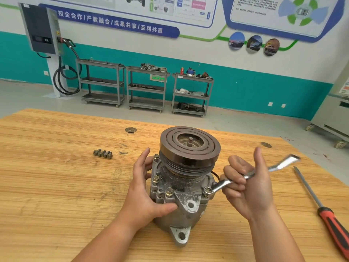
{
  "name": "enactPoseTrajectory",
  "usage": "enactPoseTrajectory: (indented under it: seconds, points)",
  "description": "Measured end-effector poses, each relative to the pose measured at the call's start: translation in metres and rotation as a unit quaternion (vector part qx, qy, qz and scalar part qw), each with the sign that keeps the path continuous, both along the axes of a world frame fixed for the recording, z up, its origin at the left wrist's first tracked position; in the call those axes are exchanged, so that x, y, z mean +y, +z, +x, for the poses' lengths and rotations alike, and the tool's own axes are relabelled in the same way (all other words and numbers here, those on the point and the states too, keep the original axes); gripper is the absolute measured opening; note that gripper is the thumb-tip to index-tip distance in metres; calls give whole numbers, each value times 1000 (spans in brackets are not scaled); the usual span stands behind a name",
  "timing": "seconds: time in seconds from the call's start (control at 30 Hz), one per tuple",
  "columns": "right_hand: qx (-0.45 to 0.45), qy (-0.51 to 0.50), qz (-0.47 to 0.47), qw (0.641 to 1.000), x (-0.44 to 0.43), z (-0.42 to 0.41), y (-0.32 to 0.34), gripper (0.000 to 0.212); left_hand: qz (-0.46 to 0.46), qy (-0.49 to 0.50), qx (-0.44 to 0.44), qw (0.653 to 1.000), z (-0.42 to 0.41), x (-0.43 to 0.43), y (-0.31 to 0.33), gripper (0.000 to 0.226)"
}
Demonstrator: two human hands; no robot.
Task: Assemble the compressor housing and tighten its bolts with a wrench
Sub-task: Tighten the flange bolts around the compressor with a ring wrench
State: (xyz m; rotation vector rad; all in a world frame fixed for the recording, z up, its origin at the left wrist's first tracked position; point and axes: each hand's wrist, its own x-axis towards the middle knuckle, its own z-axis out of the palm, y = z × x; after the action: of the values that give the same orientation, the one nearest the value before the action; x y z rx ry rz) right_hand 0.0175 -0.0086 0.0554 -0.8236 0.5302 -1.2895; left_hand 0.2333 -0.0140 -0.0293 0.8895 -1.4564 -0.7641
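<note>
Compressor housing (179,203), upright on counter (56,186) toward its near edge: left grip (145,191) wrapped round body to steady it, right grip (247,184) clamped on wrench (221,185) seated on right-hand bolt (207,190) for tightening

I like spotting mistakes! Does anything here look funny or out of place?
A few loose bolts lie on the table, apart from the compressor. Its housing bolts stick up, not screwed down.

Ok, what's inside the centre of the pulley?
A threaded shaft stands upright in the recessed hub of the pulley. Whatever lies deeper around its base is hidden by the hub's rim and shadow.
</note>
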Motion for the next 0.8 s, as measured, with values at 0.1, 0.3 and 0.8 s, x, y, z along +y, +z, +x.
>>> enactPoseTrajectory:
  seconds: [0.1,0.3,0.8]
  points:
    - [2,-141,-53,989,30,7,-9,51,1,5,-4,1000,0,0,0,120]
    - [71,-343,-145,925,80,46,-24,19,-6,3,1,1000,0,-1,-1,120]
    - [10,-214,-161,963,66,6,7,53,-5,2,-4,1000,-1,1,1,116]
